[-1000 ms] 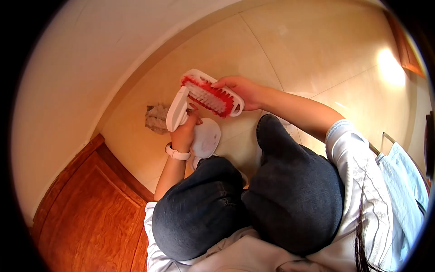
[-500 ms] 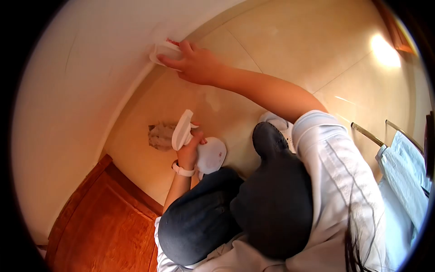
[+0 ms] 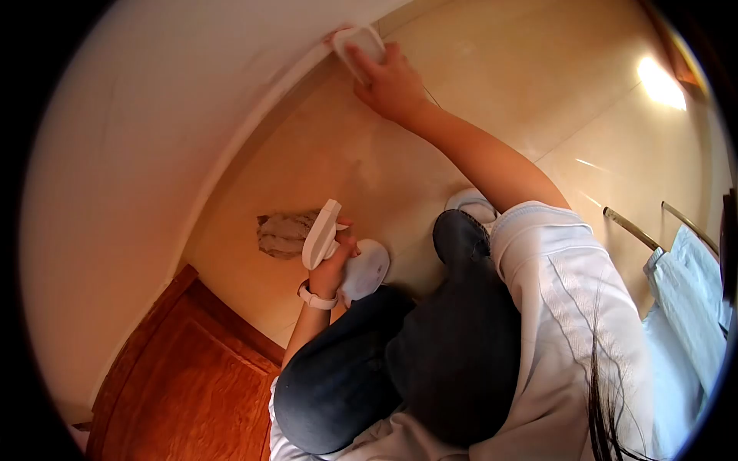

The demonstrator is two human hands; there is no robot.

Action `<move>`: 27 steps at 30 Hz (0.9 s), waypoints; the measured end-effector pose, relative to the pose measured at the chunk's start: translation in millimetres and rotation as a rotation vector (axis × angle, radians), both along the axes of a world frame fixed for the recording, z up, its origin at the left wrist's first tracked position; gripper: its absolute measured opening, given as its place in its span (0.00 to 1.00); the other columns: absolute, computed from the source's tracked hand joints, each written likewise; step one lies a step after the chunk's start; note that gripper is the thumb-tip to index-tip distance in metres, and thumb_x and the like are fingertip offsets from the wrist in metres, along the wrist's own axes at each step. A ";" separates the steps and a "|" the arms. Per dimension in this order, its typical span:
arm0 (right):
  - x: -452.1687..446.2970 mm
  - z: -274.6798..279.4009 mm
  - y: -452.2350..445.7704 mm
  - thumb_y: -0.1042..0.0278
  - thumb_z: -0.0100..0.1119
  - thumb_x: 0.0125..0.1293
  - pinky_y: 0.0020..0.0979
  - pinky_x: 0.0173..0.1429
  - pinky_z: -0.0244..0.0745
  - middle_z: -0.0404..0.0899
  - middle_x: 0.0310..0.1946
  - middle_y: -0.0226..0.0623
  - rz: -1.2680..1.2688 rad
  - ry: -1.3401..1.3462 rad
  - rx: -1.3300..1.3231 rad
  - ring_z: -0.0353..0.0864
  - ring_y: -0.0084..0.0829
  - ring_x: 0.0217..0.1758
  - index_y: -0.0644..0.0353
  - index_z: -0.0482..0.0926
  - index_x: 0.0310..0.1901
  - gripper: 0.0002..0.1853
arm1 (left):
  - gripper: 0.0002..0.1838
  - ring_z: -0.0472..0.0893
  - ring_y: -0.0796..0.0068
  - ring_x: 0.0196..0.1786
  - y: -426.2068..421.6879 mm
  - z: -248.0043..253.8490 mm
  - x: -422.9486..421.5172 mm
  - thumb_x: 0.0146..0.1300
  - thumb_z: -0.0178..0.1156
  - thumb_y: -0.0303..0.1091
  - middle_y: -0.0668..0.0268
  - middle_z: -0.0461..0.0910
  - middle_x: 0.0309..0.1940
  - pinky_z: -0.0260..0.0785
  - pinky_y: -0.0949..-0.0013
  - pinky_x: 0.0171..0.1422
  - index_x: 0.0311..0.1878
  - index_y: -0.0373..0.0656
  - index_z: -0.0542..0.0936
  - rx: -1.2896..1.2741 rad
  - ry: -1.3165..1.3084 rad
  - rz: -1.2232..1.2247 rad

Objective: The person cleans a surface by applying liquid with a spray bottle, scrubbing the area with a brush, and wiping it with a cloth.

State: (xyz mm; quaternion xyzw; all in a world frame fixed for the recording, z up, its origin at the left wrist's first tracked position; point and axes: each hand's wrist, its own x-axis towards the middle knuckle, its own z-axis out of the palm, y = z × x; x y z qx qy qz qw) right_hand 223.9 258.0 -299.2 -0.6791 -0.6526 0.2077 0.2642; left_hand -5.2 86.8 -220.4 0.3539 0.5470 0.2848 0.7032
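Brush (image 3: 360,44) flipped in right hand (image 3: 392,83): 1 s ago bristles faced up and fingers gripped one end; now its white back shows under the fingers, with just a bit of red past its far edge. Right hand moved from close by left hand (image 3: 335,265) to well ahead of it, at foot of wall (image 3: 192,100). Since 0.5 s ago, brush slid farther along wall base, away from left-hand grip. Sprayer (image 3: 321,235) in left hand: head was right by bristles, now well apart. Behind right-hand grip, forearm stretched out, sleeve (image 3: 538,238) now over right knee.
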 end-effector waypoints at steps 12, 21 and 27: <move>-15.7 -1.1 -3.2 0.58 0.60 0.53 0.46 0.35 0.77 0.64 0.50 0.54 0.021 -0.097 0.139 0.75 0.49 0.42 0.30 0.62 0.64 0.35 | 0.16 0.79 0.74 0.29 -18.3 14.4 7.8 0.49 0.60 0.18 0.63 0.77 0.22 0.72 0.71 0.41 0.43 0.32 0.76 0.576 0.173 -0.161; -1.1 -5.7 1.9 0.59 0.60 0.52 0.40 0.32 0.77 0.65 0.45 0.52 -0.068 -0.167 0.282 0.76 0.46 0.35 0.34 0.61 0.64 0.35 | 0.15 0.79 0.68 0.32 17.6 5.5 29.7 0.55 0.56 0.18 0.61 0.77 0.27 0.70 0.66 0.46 0.47 0.32 0.72 0.895 0.396 -0.191; -11.4 0.7 -0.3 0.58 0.59 0.53 0.42 0.32 0.76 0.66 0.48 0.52 0.457 -0.367 0.197 0.76 0.45 0.34 0.30 0.60 0.66 0.36 | 0.14 0.77 0.70 0.32 10.3 -8.6 29.2 0.55 0.57 0.20 0.61 0.77 0.27 0.68 0.71 0.45 0.46 0.33 0.71 0.784 0.344 -0.132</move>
